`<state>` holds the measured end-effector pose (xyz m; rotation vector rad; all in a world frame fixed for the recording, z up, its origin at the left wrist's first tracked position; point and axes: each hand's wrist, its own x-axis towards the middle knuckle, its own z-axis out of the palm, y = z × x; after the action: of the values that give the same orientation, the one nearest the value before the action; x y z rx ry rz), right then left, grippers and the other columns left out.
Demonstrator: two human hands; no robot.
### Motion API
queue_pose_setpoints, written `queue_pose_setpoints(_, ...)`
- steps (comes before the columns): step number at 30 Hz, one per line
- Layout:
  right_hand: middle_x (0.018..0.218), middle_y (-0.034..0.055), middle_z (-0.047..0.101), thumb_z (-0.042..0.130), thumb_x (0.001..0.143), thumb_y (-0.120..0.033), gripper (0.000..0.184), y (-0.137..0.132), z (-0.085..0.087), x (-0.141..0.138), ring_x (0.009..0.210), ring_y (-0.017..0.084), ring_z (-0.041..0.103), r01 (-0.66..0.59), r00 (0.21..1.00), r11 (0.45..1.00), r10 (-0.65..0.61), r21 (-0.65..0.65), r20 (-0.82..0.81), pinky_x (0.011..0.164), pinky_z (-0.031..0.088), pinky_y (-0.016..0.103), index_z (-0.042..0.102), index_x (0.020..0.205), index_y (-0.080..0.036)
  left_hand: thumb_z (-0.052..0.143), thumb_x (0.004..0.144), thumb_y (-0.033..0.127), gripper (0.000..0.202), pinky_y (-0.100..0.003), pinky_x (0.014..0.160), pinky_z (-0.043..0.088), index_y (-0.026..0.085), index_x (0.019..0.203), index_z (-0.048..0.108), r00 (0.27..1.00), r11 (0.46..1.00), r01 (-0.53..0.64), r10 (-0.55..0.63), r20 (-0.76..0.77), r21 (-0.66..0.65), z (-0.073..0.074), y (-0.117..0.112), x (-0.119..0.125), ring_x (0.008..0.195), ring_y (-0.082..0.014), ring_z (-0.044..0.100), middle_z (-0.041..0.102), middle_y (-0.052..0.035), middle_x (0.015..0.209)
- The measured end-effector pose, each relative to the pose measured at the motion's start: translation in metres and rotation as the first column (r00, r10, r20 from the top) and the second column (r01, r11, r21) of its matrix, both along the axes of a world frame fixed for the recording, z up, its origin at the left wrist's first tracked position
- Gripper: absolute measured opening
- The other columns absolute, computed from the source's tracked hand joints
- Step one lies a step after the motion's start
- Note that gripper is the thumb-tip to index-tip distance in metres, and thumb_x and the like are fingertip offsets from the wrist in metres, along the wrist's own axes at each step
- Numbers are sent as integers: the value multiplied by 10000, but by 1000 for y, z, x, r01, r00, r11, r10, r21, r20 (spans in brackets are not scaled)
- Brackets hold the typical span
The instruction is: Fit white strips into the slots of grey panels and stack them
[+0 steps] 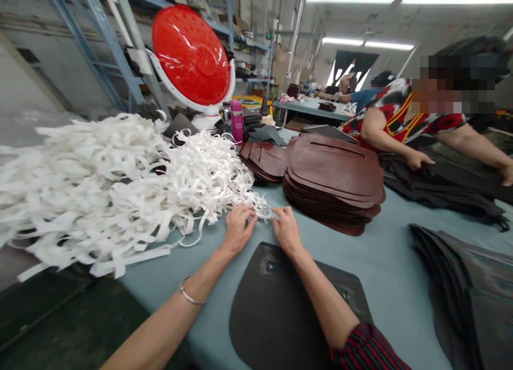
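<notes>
My left hand (238, 227) and my right hand (286, 228) meet at the near edge of a big heap of white strips (120, 183). Both pinch the same white strip (265, 212), fingers curled closed on it. Just below my wrists a dark rounded leather panel (276, 311) with small cut-outs lies flat on the grey-blue table (385, 263). A thin bracelet sits on my left wrist.
A stack of brown leather panels (334, 180) rises right of the heap, a smaller one (264, 159) behind it. Dark panels (465, 284) lie at the right. A co-worker in a patterned shirt (395, 113) handles black material. A red fan (192, 57) and pink bottle (236, 121) stand behind.
</notes>
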<state>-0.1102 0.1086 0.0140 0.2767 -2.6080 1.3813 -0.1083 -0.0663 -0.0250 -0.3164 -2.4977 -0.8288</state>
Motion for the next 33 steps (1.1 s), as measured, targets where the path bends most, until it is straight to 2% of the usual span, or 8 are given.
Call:
queue_pose_setpoints(4,780,14,490,582,760,-269,102,7,0,0,719,141,461,-18,994,990,33,-138,106,693,402,281,560,707,-185,557,858,243,255,-479,1058,287,238,1113,575,999,999,24,-23,27,-33,3,-3,3,1247,-265,437,585,-64,1224)
queue_pose_setpoints(10,621,-41,446,607,777,-403,238,34,11,48,555,93,389,-115,934,901,241,-418,264,535,340,232,515,740,-187,583,787,167,489,-449,1044,334,240,1260,481,1000,1000,23,-23,8,-4,7,4,-2,1210,-273,440,487,-98,1258)
queue_pose_setpoints(15,884,-2,506,719,733,-305,234,35,15,66,660,88,435,-82,926,580,344,-811,153,591,360,242,521,690,-186,500,822,157,394,-423,1005,407,161,1215,462,993,989,-110,114,-31,104,6,-9,-12,1163,-270,458,435,-138,1202)
queue_pose_setpoints(18,951,12,536,724,751,-302,242,42,17,63,713,106,460,-20,936,437,325,-899,138,571,356,240,514,694,-195,513,785,127,372,-406,1001,424,187,1151,484,991,984,-123,128,-35,131,2,-22,-19,1132,-252,485,470,-104,1149)
queue_pose_setpoints(22,763,-28,474,738,753,-300,261,77,25,58,669,96,436,7,987,272,150,-962,49,583,382,236,496,701,-216,563,734,145,431,-425,1023,406,165,1152,460,980,964,-188,197,-29,187,-2,-38,-31,1143,-263,477,492,-108,1122)
queue_pose_setpoints(24,741,-39,468,757,731,-280,256,100,29,60,647,89,432,62,994,268,67,-961,83,571,385,231,508,727,-223,613,709,181,509,-434,1011,415,158,1187,441,979,960,-196,202,-9,198,-1,-38,-31,1140,-275,482,504,-114,1137)
queue_pose_setpoints(30,748,-34,563,776,693,-211,262,115,25,76,607,81,480,157,973,457,79,-875,216,549,386,224,572,858,-221,629,736,169,493,-581,1058,259,208,1210,504,967,965,-252,253,-9,69,28,8,22,1275,-373,364,422,-129,1376)
queue_pose_setpoints(33,762,-20,596,775,697,-224,245,89,25,80,608,84,507,130,964,488,141,-863,225,557,411,225,581,845,-201,622,811,274,453,-511,1116,202,210,1241,496,999,999,1,2,-52,46,44,42,49,1342,-326,305,382,-112,1433)
